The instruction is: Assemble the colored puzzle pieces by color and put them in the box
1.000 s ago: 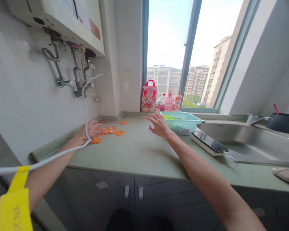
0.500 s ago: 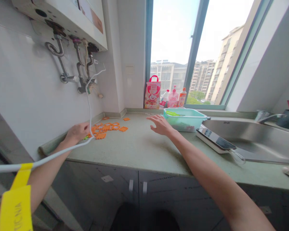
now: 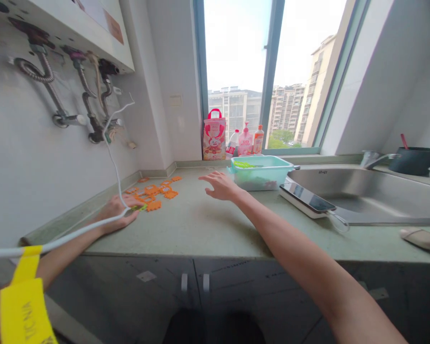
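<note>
My left hand [image 3: 115,211] rests low on the green counter [image 3: 200,229] by the wall. Its fingers are closed on a small green flat piece [image 3: 140,208]. Just beyond it lie several orange flat pieces [image 3: 154,190], scattered toward the corner. My right hand [image 3: 220,186] hovers over the middle of the counter with fingers spread and nothing in it. It is a little left of a teal plastic basin [image 3: 268,168].
A white cable [image 3: 112,157] runs from the wall pipes across my left forearm. A flat white device with a dark screen [image 3: 306,198] lies at the edge of the steel sink [image 3: 361,196]. A pink bag [image 3: 214,136] and bottles [image 3: 245,142] stand at the window.
My left hand has drawn back from the orange pieces toward the counter's near edge, now with a green piece at its fingertips. The right hand stays spread over the counter. The view shifted.
</note>
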